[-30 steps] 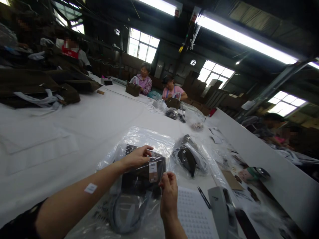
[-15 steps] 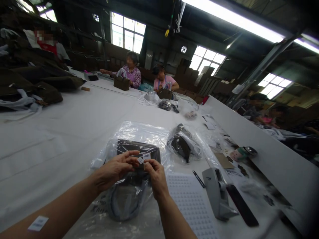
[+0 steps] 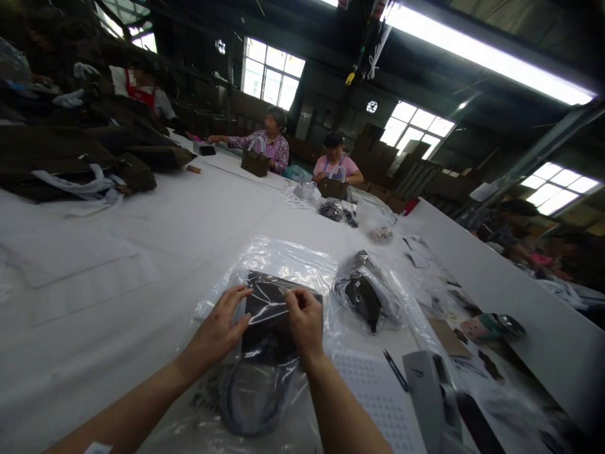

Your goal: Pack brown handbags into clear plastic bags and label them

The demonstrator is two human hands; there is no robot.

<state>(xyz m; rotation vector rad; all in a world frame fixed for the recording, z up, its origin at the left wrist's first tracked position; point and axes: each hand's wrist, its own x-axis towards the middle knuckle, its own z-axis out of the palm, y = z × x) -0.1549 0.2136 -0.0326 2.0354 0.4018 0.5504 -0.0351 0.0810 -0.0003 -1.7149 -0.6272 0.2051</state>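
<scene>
A dark handbag (image 3: 267, 315) lies flat inside a clear plastic bag (image 3: 302, 261) on the table in front of me, its grey handle loop (image 3: 246, 429) toward me. My left hand (image 3: 222, 328) is open over the handbag's left edge, fingers spread and tips near the plastic. Over the upper right part of the handbag, my right hand (image 3: 303, 318) is closed in a pinch. A faint pale edge shows at its fingertips, too small to name. A white sticker (image 3: 97, 448) is on my left forearm.
To the right are another plastic-wrapped dark bag (image 3: 363, 293), a sheet of labels (image 3: 373, 394), black snips (image 3: 395, 371), a grey tape dispenser (image 3: 428, 394) and a jar (image 3: 494, 328). Dark bags (image 3: 61, 157) are piled at far left. Co-workers (image 3: 271, 142) sit across the table.
The small white label between my hands is no longer visible there. My left hand has moved away from my right and spread its fingers. The view has shifted, so the scene sits farther right.
</scene>
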